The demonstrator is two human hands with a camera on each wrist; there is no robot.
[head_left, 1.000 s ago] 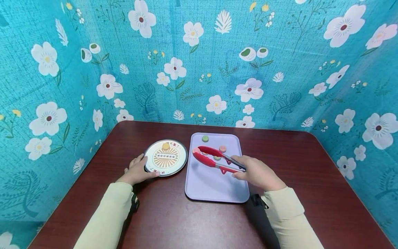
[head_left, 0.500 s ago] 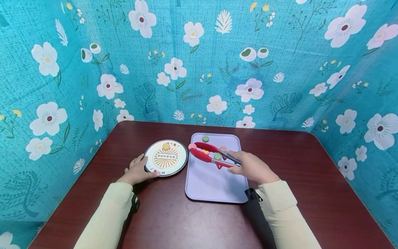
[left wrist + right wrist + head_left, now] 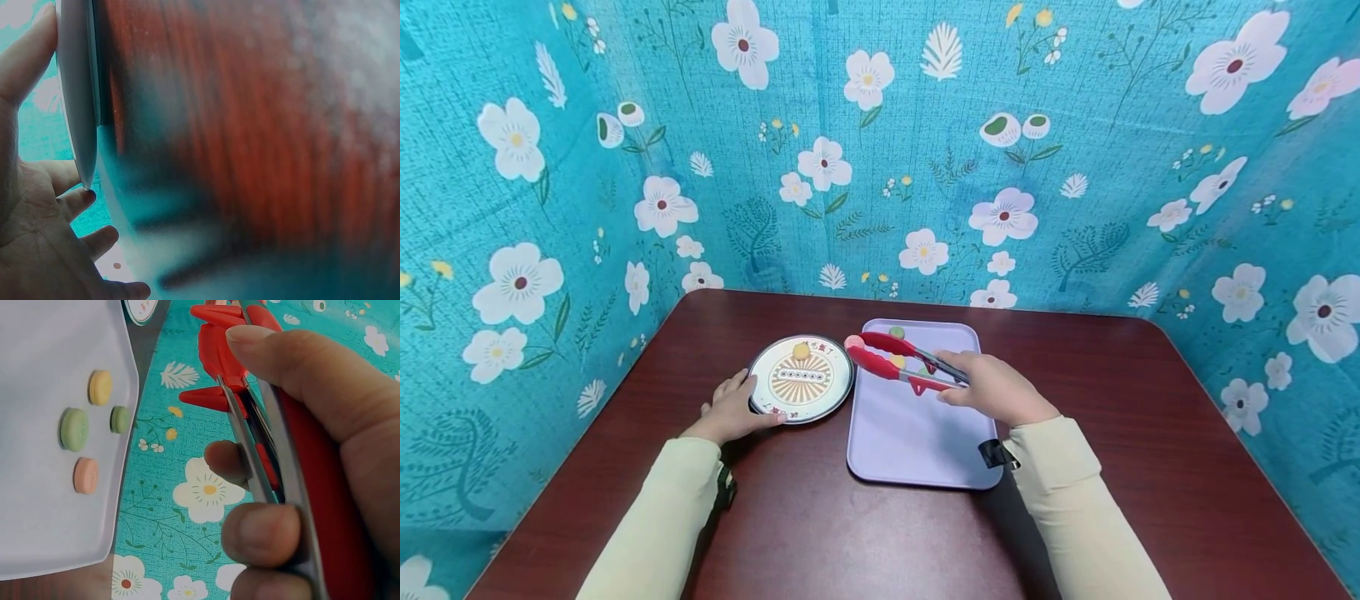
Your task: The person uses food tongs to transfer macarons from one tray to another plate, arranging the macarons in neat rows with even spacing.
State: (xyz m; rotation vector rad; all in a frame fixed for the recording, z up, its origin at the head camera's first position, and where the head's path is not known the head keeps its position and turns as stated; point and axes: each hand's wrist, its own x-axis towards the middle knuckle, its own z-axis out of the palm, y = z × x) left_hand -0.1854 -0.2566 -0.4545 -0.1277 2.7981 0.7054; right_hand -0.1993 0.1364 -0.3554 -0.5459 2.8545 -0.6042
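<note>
My left hand (image 3: 730,412) grips the near left rim of a round white plate (image 3: 805,400), with the thumb at its front edge and the fingers along its side. A yellow macaron (image 3: 802,351) lies toward the plate's far side. My right hand (image 3: 1000,387) holds red-tipped metal tongs (image 3: 222,353), their tips pointing left. Between those tips is a pink macaron (image 3: 853,342), held over the gap where the plate and the lilac tray (image 3: 895,442) meet. In the right wrist view, my thumb and fingers wrap the tong handles.
On the tray lie a yellow macaron (image 3: 100,387), a larger-looking green macaron (image 3: 75,429), another green macaron (image 3: 120,419) and a pink macaron (image 3: 87,475). The dark wooden table (image 3: 1075,367) ends at a blue flowered cloth (image 3: 880,167) behind and at the sides.
My right hand has moved left and slightly away from me, carrying the tongs and pink macaron from over the tray to beside the plate's right rim. My left hand and the plate stay put.
</note>
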